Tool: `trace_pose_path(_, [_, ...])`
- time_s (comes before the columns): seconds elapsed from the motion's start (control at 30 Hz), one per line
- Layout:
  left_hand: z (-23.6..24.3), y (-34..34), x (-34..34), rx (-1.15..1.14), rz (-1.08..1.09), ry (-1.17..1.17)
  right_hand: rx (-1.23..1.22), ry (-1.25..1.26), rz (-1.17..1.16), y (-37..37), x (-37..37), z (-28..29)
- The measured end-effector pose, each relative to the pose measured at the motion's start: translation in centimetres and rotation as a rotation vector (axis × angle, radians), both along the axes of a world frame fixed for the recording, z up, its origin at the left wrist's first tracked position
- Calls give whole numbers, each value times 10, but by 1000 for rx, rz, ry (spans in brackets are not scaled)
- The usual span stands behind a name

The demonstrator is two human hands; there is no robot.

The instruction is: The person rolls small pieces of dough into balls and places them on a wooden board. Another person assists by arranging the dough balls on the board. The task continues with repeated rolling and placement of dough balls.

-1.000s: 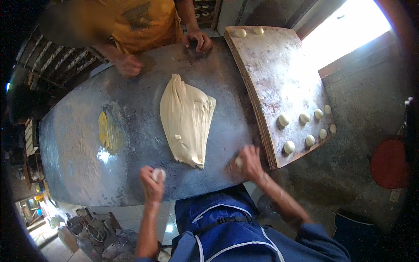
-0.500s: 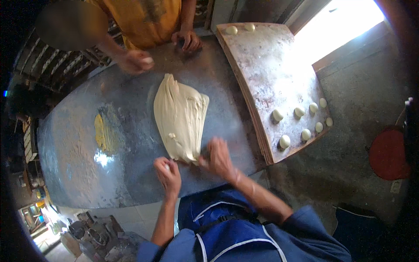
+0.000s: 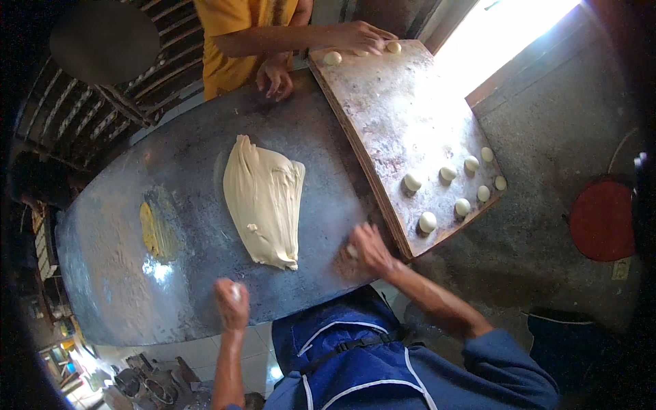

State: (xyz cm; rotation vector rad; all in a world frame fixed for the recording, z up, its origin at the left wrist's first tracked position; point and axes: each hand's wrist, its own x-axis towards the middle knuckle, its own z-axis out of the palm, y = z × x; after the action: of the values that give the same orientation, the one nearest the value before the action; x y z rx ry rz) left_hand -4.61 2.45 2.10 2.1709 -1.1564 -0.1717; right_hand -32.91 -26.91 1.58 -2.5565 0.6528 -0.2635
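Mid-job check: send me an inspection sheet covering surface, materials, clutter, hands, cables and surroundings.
Surface: dark table, with pale residue toward its left end.
Job's things: large dough mass on the table; dough balls on the board at right.
Clutter: yellow smear left of the dough mass.
Hands: left hand closed around a dough piece; right hand at another piece, grip partly hidden.
Cables: none clearly identifiable.
Surroundings: co-worker's hand over the board's far end; red round object at right.
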Motion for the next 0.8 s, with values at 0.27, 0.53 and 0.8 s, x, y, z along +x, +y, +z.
trace_pose_path(0.27, [-16,9,-38,-129,-43,-69,325,-137,-36,43,5,-6])
trace_pose_path(0.53, [16,-1,-29,62,-40,-106,206,-250,51,48,-9,-10])
trace_pose_path(0.8, [143,-112,0,353,-749,-4,3,-84,95,29,-40,50])
